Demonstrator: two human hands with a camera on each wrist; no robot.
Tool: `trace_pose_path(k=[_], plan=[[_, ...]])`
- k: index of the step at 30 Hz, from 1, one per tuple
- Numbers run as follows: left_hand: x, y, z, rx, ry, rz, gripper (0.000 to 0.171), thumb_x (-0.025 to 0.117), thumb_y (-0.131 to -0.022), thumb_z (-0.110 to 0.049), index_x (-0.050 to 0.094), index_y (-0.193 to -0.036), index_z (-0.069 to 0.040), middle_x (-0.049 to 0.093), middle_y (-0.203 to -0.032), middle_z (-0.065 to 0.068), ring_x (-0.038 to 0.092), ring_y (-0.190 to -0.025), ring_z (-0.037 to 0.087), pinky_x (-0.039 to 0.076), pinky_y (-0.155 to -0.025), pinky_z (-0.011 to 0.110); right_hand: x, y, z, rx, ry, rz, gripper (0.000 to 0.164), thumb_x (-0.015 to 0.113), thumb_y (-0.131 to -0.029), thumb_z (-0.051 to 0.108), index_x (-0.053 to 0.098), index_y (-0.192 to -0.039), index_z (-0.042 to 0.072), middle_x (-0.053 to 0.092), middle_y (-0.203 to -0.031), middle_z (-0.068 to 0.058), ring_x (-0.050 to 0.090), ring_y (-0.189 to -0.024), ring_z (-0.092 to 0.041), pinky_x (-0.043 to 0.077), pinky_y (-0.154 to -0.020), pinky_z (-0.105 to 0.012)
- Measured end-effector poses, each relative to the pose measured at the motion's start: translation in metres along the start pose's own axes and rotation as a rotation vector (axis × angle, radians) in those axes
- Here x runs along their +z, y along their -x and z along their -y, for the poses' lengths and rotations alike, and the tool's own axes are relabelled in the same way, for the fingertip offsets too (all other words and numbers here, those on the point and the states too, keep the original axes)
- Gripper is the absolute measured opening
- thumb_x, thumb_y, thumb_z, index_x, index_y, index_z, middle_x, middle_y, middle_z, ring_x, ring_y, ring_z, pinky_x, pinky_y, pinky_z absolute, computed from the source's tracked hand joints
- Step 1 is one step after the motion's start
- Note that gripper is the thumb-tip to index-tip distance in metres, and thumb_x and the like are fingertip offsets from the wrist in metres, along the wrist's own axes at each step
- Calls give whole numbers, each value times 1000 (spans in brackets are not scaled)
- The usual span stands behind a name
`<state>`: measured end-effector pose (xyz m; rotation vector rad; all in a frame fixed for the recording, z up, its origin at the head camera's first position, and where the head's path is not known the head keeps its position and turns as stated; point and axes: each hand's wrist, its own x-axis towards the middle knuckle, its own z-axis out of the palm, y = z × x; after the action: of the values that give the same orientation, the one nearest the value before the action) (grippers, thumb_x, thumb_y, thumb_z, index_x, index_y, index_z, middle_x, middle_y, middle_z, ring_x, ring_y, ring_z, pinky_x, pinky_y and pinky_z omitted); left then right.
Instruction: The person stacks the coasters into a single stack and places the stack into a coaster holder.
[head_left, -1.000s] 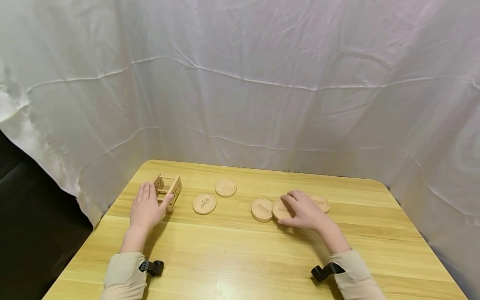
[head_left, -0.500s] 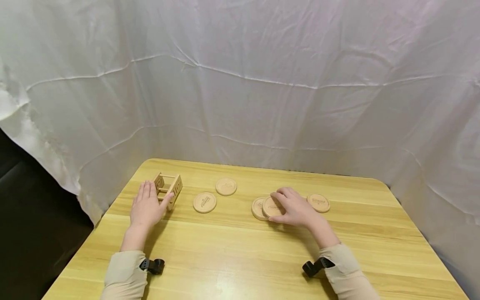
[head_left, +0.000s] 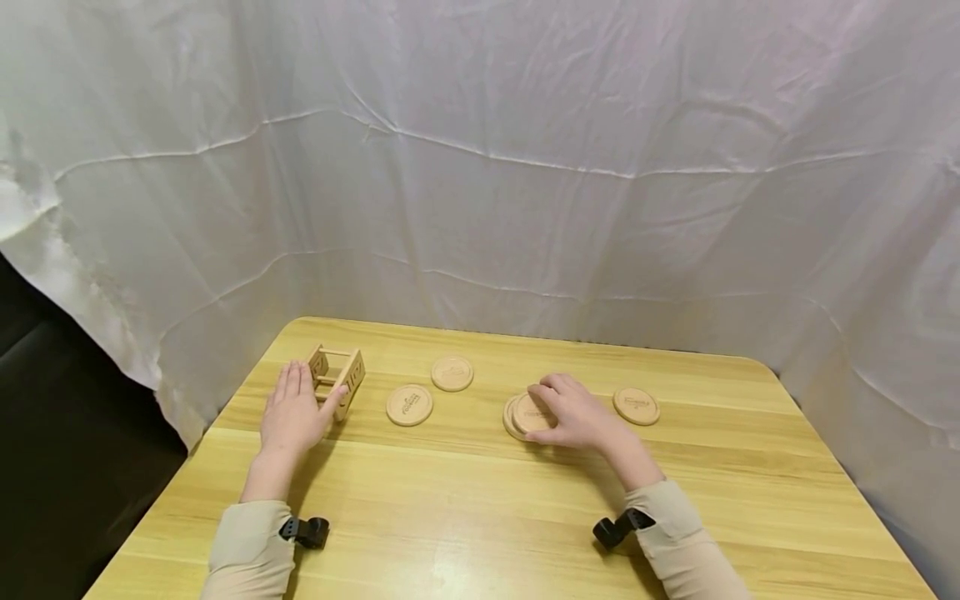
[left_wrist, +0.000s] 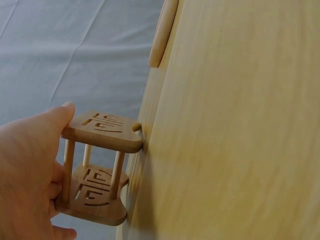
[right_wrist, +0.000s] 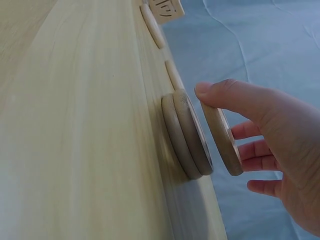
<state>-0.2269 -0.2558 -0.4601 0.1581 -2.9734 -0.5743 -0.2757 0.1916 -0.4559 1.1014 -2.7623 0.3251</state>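
A small wooden coaster rack (left_wrist: pixel 102 131), two fretwork side panels joined by dowels, stands at the table's left. My left hand (head_left: pixel 292 412) grips it, thumb on one panel and fingers on the other. Right of the middle, my right hand (head_left: pixel 577 417) pinches a round wooden coaster (right_wrist: pixel 222 137) by its edges. Just above two stacked coasters (right_wrist: pixel 182 135) this one hovers, a thin gap showing in the right wrist view. From the head view it covers most of that stack.
Two flat coasters lie between the hands, one nearer (head_left: pixel 408 405) and one farther back (head_left: pixel 452 373). Another coaster (head_left: pixel 637 406) lies to the right of my right hand. The wooden table (head_left: pixel 465 517) ends at a pale hanging cloth (head_left: pixel 480 208).
My right hand has carried its coaster leftward, from beside the stack to over it, uncovering the coaster at the right. The left hand and rack stay put.
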Motion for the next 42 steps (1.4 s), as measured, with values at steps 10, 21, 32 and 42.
trace_pose_path(k=[10,21,32,42], plan=[[-2,1,-2,1,3,-4,95,29,-99,-64,5,-151,12,1,-158,33,2,-148,50,7,-119,65,5,-8,0,22,-27,37,80,73,-77,56,54,-135,4,55,-123,-12,51,-114,-27,45,-103,-46],[-1,1,-1,9,-4,-13,95,29,-99,-64,6,-151,12,1,-158,33,3,-148,50,8,-119,65,9,-12,1,40,-32,58,81,74,-77,56,54,-135,4,55,-123,-13,51,-115,-27,44,-104,-47],[1,0,1,10,-16,-16,95,28,-99,-64,9,-150,13,3,-158,34,4,-147,50,10,-119,65,10,-13,2,37,-26,69,80,75,-77,54,54,-135,2,56,-122,-13,51,-114,-28,45,-103,-47],[1,0,1,11,-9,-18,95,28,-99,-64,8,-150,13,3,-158,34,4,-147,51,9,-119,65,10,-14,2,52,-32,82,80,74,-78,55,54,-135,3,55,-123,-12,51,-114,-27,45,-103,-47]])
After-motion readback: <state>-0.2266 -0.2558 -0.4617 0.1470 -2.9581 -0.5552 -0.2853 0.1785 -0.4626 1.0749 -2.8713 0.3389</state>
